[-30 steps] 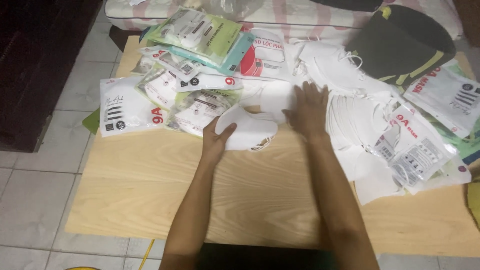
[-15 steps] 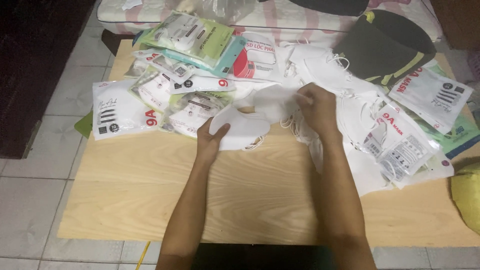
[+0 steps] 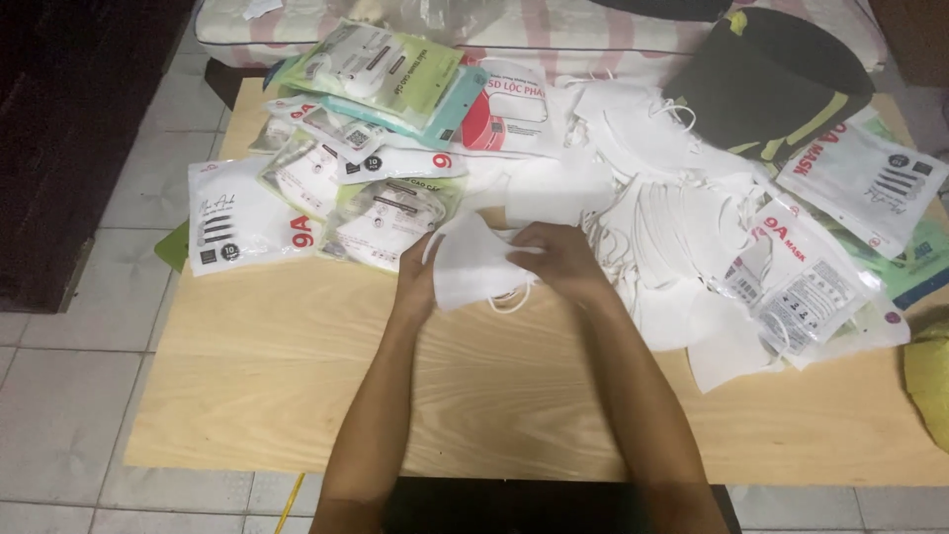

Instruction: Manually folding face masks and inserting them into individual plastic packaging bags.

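Holding a white mask (image 3: pixel 473 267) just above the counter (image 3: pixel 297 396), near its middle. Left hand (image 3: pixel 415 279) pinching the left edge, grip pressed together on the fabric; right hand (image 3: pixel 563 259) pinching the right edge, fingers curled over it. Looking light, soft and floppy, likely folding under any squeeze, so best taken by the edges or the ear loop hanging below, not the middle. Crowding the far side: packets (image 3: pixel 247 213) to the left, loose masks (image 3: pixel 672 227) to the right, touching and overlapping. Leaving open room only on the bare near half of the counter, with the near edge close to the forearms.
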